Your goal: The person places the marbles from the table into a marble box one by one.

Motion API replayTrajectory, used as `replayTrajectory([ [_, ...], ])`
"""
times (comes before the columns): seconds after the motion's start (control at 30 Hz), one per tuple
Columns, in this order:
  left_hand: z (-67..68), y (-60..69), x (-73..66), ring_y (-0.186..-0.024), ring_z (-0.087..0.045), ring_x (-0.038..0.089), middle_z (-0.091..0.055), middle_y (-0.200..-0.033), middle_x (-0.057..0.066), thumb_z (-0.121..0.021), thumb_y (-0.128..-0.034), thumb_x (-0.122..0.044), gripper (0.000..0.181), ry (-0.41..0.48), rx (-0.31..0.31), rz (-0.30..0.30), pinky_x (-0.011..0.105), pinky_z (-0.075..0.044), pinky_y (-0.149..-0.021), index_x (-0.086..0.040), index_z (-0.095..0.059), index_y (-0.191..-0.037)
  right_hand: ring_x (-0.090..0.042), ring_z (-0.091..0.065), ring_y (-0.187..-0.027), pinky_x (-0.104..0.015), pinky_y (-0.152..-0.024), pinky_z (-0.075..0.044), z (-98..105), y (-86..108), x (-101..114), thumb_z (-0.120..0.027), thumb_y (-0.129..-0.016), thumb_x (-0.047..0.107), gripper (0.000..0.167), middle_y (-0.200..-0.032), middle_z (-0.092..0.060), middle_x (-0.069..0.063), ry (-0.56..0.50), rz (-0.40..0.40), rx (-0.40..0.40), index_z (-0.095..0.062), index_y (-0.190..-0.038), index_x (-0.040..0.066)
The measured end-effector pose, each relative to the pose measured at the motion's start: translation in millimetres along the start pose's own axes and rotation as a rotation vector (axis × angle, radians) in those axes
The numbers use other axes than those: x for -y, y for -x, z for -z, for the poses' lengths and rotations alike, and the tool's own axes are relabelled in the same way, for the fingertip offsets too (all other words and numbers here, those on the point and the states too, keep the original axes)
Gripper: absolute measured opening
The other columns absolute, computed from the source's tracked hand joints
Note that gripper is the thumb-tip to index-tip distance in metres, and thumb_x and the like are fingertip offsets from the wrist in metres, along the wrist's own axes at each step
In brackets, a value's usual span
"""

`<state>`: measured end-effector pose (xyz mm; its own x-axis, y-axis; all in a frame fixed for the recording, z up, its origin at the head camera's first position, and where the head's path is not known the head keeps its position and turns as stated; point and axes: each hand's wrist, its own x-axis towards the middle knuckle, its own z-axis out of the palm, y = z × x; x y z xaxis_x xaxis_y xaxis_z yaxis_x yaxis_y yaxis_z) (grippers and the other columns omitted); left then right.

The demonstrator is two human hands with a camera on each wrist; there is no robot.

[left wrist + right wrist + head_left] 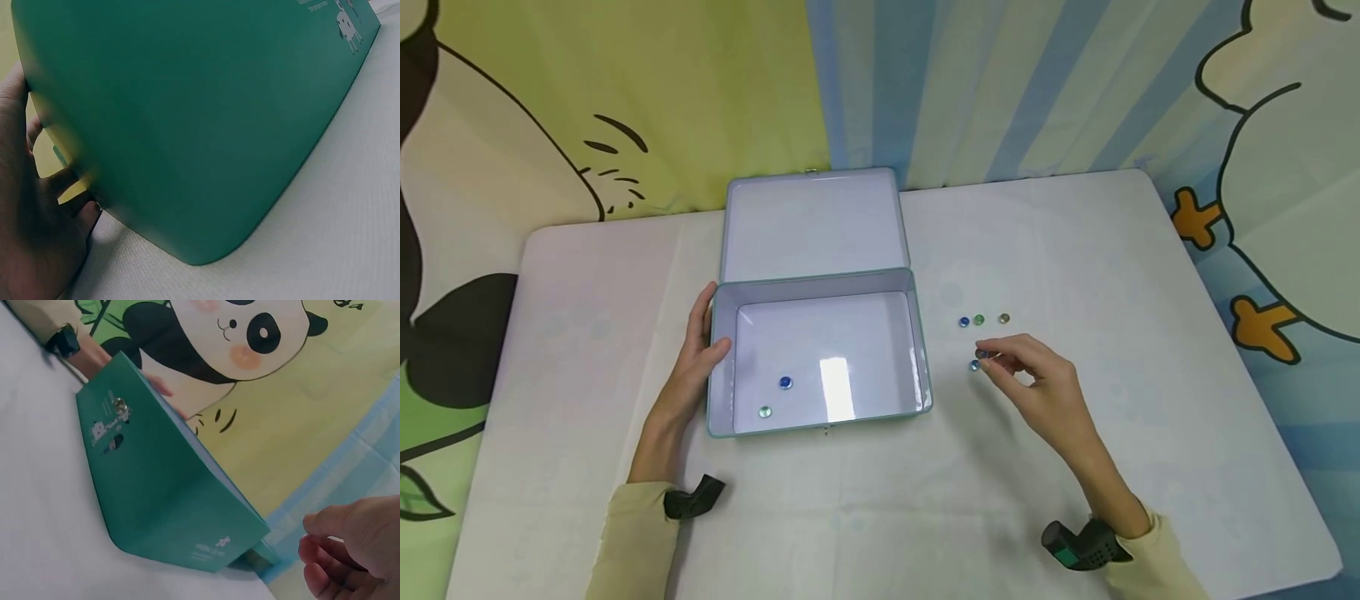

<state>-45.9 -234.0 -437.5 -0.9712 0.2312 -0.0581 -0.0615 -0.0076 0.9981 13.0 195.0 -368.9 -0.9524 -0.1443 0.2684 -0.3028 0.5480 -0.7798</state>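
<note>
An open metal tin box [820,423], green outside and pale inside, stands on the table with its lid [816,225] folded back. Inside lie a dark blue glass bead [786,382] and a pale green glass bead [765,412]. My left hand [688,379] holds the tin's left wall, thumb over the rim and fingers along the outside. Right of the tin, my right hand [1045,387] pinches a dark glass bead [982,354] between thumb and index finger. A light blue bead [974,365] sits by the thumb tip.
Behind my right hand lie a blue bead [964,322], a green bead [979,320] and an amber bead [1004,318]. A white cloth covers the table [880,533]. A patterned curtain [700,100] hangs along the back edge.
</note>
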Motion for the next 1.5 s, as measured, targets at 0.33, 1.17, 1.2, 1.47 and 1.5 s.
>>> replayTrajectory([
  [0.33, 0.9, -0.8, 0.7, -0.150, 0.004, 0.014, 0.002, -0.164, -0.005, -0.051, -0.0950, -0.021, 0.075, -0.002, 0.013, -0.001, 0.050, 0.008, -0.117, -0.033, -0.008, -0.155, -0.001, -0.058, -0.080, -0.012, -0.072, -0.047, -14.0, -7.2, 14.5, -0.072, -0.081, -0.004, 0.026, -0.095, -0.071, -0.001, -0.070, 0.085, 0.057, -0.072, -0.105, 0.006],
  [1.17, -1.1, 0.6, 0.4, -0.149, -0.001, 0.013, -0.001, -0.164, -0.003, -0.050, -0.0950, -0.019, 0.074, 0.028, 0.006, -0.010, 0.046, 0.007, -0.117, -0.032, -0.009, -0.155, -0.010, -0.062, -0.086, -0.017, -0.075, -0.049, -94.4, -128.3, 70.7, -0.065, -0.092, 0.013, 0.020, -0.102, -0.070, -0.001, 0.035, 0.235, 0.686, -0.070, -0.111, 0.009],
  [1.2, -1.2, 0.8, 0.1, -0.149, -0.001, 0.014, -0.002, -0.164, -0.003, -0.050, -0.0951, -0.019, 0.074, 0.026, 0.005, -0.006, 0.048, 0.007, -0.116, -0.032, -0.009, -0.155, -0.010, -0.063, -0.087, -0.017, -0.076, -0.049, -101.6, -135.7, 71.4, -0.065, -0.093, 0.013, 0.020, -0.102, -0.071, -0.001, 0.043, 0.241, 0.731, -0.070, -0.111, 0.010],
  [1.47, -1.0, 0.6, -1.6, -0.148, -0.003, 0.017, -0.002, -0.164, -0.003, -0.049, -0.0951, -0.021, 0.073, 0.005, 0.001, 0.018, 0.052, 0.002, -0.115, -0.035, -0.010, -0.155, -0.010, -0.057, -0.083, -0.015, -0.075, -0.045, -165.4, -169.5, 70.6, -0.068, -0.090, 0.012, 0.017, -0.093, -0.069, -0.004, 0.044, 0.265, 0.981, -0.070, -0.105, 0.005],
  [1.5, -0.6, 0.5, -1.7, -0.149, -0.002, 0.018, -0.001, -0.165, -0.003, -0.049, -0.0951, -0.022, 0.073, 0.002, 0.001, 0.019, 0.052, 0.001, -0.115, -0.035, -0.010, -0.155, -0.010, -0.056, -0.082, -0.014, -0.074, -0.044, -172.8, -170.8, 71.2, -0.068, -0.090, 0.012, 0.016, -0.092, -0.068, -0.004, 0.060, 0.272, 1.000, -0.070, -0.104, 0.005],
])
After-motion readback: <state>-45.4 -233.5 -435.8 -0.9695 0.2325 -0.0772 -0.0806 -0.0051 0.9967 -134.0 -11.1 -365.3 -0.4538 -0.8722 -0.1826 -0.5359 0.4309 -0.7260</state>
